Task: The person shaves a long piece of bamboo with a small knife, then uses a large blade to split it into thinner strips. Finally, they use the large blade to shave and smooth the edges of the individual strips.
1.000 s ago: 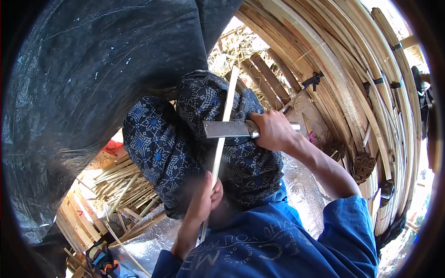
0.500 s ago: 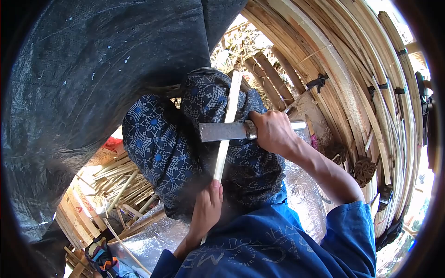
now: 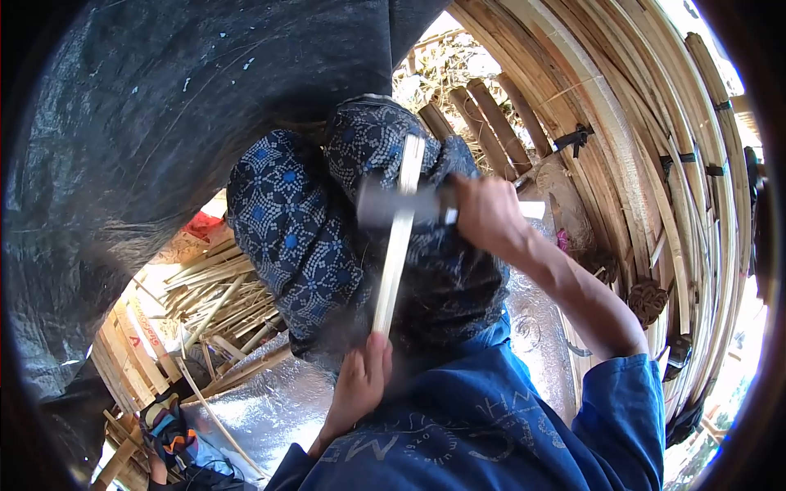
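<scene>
At the bottom of the frame a blue sleeve [image 3: 491, 425] is filling the near edge. Just above it, lower centre, the left hand [image 3: 364, 380] is gripping the lower end of a pale bamboo strip [image 3: 397, 241], fingers clenched around it. The strip is running almost upright, tilted slightly right, up to the centre of the frame, lying over knees wrapped in blue patterned cloth [image 3: 311, 229]. Near its upper end the right hand [image 3: 487, 214] is closing tightly around the handle of a knife [image 3: 393, 203], whose blurred flat blade is crossing the strip and touching it. Silver foil sheeting [image 3: 278, 409] is lying at lower left, with loose bamboo sticks [image 3: 221, 307] beyond it. Farther off, black tarpaulin [image 3: 164, 106] is covering the upper left, and bound bamboo slats [image 3: 647, 139] are curving along the right.
</scene>
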`<control>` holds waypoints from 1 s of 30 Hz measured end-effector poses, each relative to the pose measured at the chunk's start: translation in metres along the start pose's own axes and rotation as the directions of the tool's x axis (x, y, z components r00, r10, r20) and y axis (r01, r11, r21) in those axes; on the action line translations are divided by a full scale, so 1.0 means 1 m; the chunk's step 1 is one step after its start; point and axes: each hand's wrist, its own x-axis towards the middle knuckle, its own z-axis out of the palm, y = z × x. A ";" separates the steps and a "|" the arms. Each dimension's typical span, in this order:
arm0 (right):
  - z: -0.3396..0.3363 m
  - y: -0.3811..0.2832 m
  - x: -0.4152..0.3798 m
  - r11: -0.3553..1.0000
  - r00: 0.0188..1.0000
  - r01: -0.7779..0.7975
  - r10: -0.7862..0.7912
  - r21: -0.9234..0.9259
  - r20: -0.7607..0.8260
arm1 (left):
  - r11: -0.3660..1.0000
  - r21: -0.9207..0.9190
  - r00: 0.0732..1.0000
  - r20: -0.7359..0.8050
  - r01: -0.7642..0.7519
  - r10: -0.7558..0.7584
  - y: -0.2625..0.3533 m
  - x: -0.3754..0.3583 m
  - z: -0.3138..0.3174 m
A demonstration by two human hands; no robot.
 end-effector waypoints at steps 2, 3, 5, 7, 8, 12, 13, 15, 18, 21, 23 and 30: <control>0.007 0.012 0.007 0.999 0.991 -0.007 0.012 0.037 -0.131 | 0.998 0.052 1.000 0.003 0.021 -0.021 -0.001 -0.030 -0.009; 0.001 0.006 0.003 0.999 0.995 0.017 -0.020 -0.039 -0.094 | 0.995 0.089 0.999 0.001 0.053 -0.054 -0.001 -0.040 -0.009; 0.003 0.011 0.004 1.000 0.997 -0.004 0.004 0.003 -0.075 | 0.991 0.096 0.996 -0.011 0.094 -0.093 -0.001 -0.049 -0.003; 0.006 0.014 0.004 0.999 0.995 -0.014 0.018 0.048 -0.100 | 0.988 0.114 0.994 -0.037 0.108 -0.105 -0.002 -0.045 -0.005; 0.007 0.012 0.003 0.999 0.994 -0.003 0.007 0.042 -0.105 | 0.963 -0.092 0.966 0.077 0.254 -0.247 -0.001 -0.035 -0.009; 0.001 0.001 -0.008 0.994 0.997 0.066 -0.069 -0.092 -0.028 | 0.893 -0.308 0.932 0.258 0.328 -0.253 0.000 -0.015 -0.016; -0.001 0.001 -0.010 0.987 0.992 0.121 -0.125 -0.101 -0.029 | 0.897 -0.307 0.935 0.259 0.318 -0.243 0.004 -0.010 -0.016; -0.006 -0.005 -0.014 0.980 0.985 0.164 -0.168 -0.109 -0.032 | 0.913 -0.325 0.967 0.144 0.247 -0.211 0.014 -0.002 -0.018; -0.011 -0.005 -0.014 0.974 0.982 0.186 -0.182 -0.128 0.046 | 0.982 -0.132 0.991 0.024 0.136 -0.134 0.033 0.020 -0.017; -0.012 0.000 -0.012 0.982 0.986 0.164 -0.164 -0.093 0.005 | 0.998 0.057 0.997 -0.070 0.037 -0.033 0.032 0.025 -0.010; -0.010 -0.001 -0.011 0.991 0.991 0.129 -0.130 -0.017 -0.018 | 0.997 0.073 0.996 -0.084 -0.001 0.008 0.031 0.023 -0.010; -0.006 0.001 -0.005 0.995 0.995 0.096 -0.096 -0.001 -0.019 | 0.986 0.072 0.988 -0.007 0.152 -0.152 0.026 -0.004 -0.016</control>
